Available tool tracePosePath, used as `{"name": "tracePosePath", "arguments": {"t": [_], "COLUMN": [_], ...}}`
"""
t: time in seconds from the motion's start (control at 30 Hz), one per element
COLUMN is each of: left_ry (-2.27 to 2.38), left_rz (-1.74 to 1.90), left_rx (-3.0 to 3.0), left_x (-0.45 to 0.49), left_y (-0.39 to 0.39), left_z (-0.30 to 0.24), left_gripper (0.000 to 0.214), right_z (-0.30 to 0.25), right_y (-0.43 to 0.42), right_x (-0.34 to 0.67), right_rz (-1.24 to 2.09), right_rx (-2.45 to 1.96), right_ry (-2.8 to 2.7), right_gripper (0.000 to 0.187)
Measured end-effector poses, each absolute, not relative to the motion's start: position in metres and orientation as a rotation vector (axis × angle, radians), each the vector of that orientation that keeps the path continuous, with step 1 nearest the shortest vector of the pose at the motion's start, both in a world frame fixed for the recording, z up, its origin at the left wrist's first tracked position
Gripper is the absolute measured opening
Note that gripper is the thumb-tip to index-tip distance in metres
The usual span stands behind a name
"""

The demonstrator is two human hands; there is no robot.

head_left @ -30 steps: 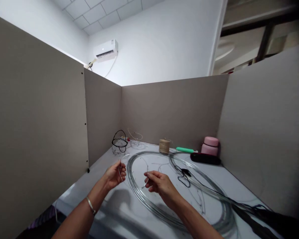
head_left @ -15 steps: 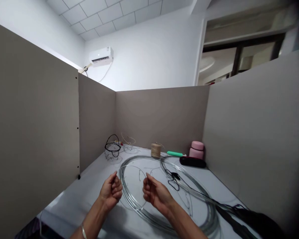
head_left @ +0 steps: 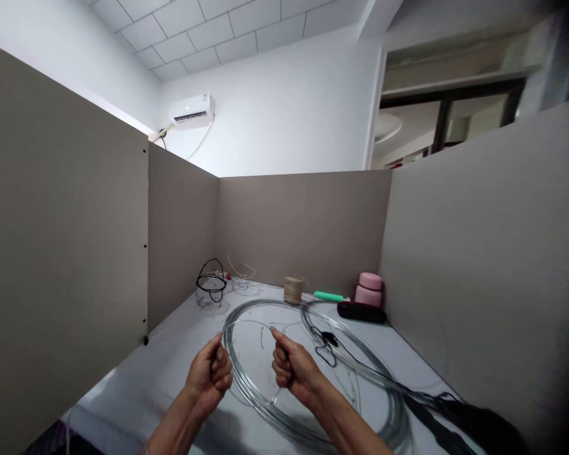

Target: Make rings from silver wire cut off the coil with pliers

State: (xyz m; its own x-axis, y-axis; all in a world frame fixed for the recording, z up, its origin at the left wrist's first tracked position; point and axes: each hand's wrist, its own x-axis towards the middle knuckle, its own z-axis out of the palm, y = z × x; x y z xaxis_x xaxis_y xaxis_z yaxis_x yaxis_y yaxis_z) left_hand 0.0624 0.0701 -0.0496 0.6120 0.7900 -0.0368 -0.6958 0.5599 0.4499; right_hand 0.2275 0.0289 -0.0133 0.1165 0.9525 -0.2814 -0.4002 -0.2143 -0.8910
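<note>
- Your left hand [head_left: 210, 373] is pinching narrowly, with thumb and forefinger pressing together on one side of the thin wire loop [head_left: 250, 321], while the other fingers are curling into the palm.
- Your right hand [head_left: 294, 366] is making a similar pinch on the opposite side, so the loop is hanging between your two grips, its upper arc bowing away from you and its lower part passing beneath the hands.
- Under and between the grips, the big wire coil [head_left: 249, 389] is lying on the table [head_left: 165, 360]; the loop is crossing over it in view, but whether they are touching, you cannot tell.
- If your two pinches are pulling unevenly, the loop could be kinking or losing its roundness, I judge, because such thin wire is bending easily.
- If one pinch is slipping, that side could be springing out toward your fingers.
- If the grips are sinking lower, the loop could be catching in the coil's strands.
- Just beyond the right grip, on its outer side, the black cable [head_left: 329, 339] is lying; a wide swing there could be snagging it.
- Farther ahead of that grip, the twine spool [head_left: 293, 291] is standing well apart.
</note>
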Motion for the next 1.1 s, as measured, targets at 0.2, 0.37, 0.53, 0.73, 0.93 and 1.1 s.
{"name": "tracePosePath", "arguments": {"t": [0.2, 0.37, 0.53, 0.73, 0.93, 1.1], "left_ry": [0.31, 0.371, 0.358, 0.341, 0.409, 0.447], "left_rz": [0.889, 0.879, 0.87, 0.872, 0.904, 1.104], "left_rx": [0.391, 0.371, 0.389, 0.39, 0.339, 0.365], "left_x": [0.066, 0.069, 0.069, 0.073, 0.074, 0.088], "left_y": [0.07, 0.07, 0.069, 0.065, 0.081, 0.096], "left_z": [-0.045, -0.05, -0.053, -0.051, -0.042, -0.043], "left_gripper": [0.044, 0.044, 0.046, 0.045, 0.033, 0.025], "right_z": [-0.012, -0.007, -0.008, -0.014, -0.018, -0.032], "right_y": [0.028, 0.033, 0.037, 0.039, 0.031, 0.026], "right_x": [0.227, 0.233, 0.238, 0.244, 0.247, 0.238], "right_rz": [1.344, 1.407, 1.448, 1.444, 1.423, 1.316], "right_rx": [-1.229, -1.299, -1.327, -1.35, -1.196, -1.158], "right_ry": [-0.651, -0.674, -0.701, -0.67, -0.655, -0.694], "right_gripper": [0.05, 0.046, 0.046, 0.045, 0.03, 0.01]}}
